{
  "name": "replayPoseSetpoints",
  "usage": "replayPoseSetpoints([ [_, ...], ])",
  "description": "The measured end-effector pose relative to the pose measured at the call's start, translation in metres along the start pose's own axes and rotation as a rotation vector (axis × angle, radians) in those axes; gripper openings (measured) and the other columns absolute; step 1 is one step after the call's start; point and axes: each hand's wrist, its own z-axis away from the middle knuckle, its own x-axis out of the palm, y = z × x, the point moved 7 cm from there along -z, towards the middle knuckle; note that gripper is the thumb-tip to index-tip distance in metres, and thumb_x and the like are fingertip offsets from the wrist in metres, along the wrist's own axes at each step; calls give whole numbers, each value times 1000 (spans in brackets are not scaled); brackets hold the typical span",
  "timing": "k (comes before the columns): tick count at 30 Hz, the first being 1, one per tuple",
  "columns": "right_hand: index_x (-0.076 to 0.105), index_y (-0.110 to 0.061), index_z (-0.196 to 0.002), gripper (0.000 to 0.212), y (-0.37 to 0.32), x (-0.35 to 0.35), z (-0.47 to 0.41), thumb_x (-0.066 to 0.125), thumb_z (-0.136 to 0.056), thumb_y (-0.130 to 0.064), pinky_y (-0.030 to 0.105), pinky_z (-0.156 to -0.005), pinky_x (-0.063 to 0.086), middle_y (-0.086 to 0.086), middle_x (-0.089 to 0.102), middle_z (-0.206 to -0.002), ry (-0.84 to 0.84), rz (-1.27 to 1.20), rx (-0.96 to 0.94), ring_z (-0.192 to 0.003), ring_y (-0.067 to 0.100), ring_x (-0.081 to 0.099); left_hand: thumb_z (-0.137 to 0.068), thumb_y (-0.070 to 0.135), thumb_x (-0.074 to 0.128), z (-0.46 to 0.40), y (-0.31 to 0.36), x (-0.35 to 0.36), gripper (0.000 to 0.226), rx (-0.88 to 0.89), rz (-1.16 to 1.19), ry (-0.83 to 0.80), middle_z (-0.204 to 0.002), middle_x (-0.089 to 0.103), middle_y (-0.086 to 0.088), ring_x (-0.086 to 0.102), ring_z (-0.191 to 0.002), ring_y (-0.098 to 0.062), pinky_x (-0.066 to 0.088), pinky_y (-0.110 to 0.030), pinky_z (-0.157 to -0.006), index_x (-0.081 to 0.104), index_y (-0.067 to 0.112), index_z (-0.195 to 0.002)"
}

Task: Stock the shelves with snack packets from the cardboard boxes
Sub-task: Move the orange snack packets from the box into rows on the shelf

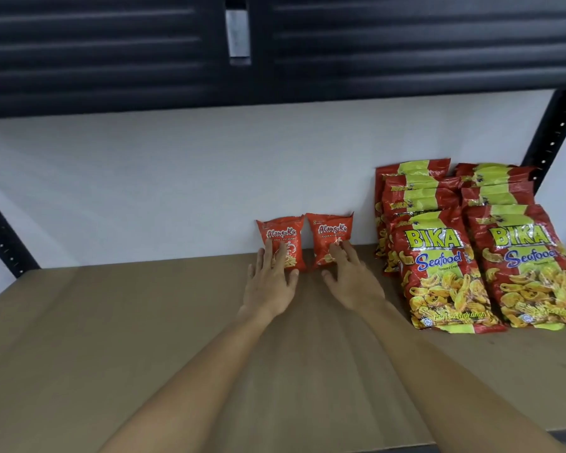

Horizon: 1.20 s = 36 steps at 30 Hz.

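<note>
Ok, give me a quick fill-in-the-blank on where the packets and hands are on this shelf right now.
1. Each hand, left hand and right hand, touches one small red packet, so ____ small packets stand against the white back wall.
2. The big Bika packets stand to the ____ of the small packets.
3. The big packets' label names the flavour ____.
4. The big packets stand in ____ rows running front to back on the brown shelf board.

Missing words: two; right; Seafood; two

Both arms outstretched; left grip and right grip flat, fingers straight, palms down
</note>
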Motion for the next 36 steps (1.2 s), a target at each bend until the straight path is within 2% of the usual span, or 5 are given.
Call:
replayPoseSetpoints([
  [5, 49, -21, -139, 48, -3, -23, 12, 50, -98, -46, 45, -97, 50, 8, 52, -136, -39, 23, -15, -122, 32, 56, -102, 44, 39, 17, 8, -23, 63, -63, -34, 20, -165, 5, -10, 5, -152, -31, 11, -47, -123, 14, 26, -156],
  [12, 60, -18, -120, 34, -11, -55, 52, 49, -96, -40, 38, -82, 53, 8, 64, -112, -102, 104, -124, -104, 30, 64, -98, 38, 45, 63, 34, -49, 51, -151, -5, -37, -140, 48, -12, 43, -132, -34, 43, -48, -104, 36, 23, -146],
  [21, 65, -17, -118, 32, -30, -87, 108, 52, -94, -33, 38, -85, 52, 11, 68, -116, -103, 120, -165, -107, 34, 63, -94, 33, 47, 121, 51, -63, 39, -144, -14, -49, -128, 62, -13, 57, -119, -35, 49, -44, -98, 59, 18, -128],
  [30, 67, -20, -122, 33, -46, -81, 196, 56, -95, -34, 37, -87, 54, 1, 72, -110, -21, -45, -40, -106, 23, 64, -97, 35, 49, 194, 45, -66, 37, 25, 182, -91, -127, 63, 0, 59, -117, -22, 50, -41, -98, 56, 24, -133],
  [36, 66, -25, -122, 29, -77, -53, 270, 61, -94, -30, 35, -88, 55, -5, 72, -105, 28, -119, 45, -98, 13, 66, -100, 29, 50, 264, 35, -68, 32, 164, 329, -139, -119, 60, 4, 58, -96, -8, 40, -13, -77, 57, 25, -132],
])
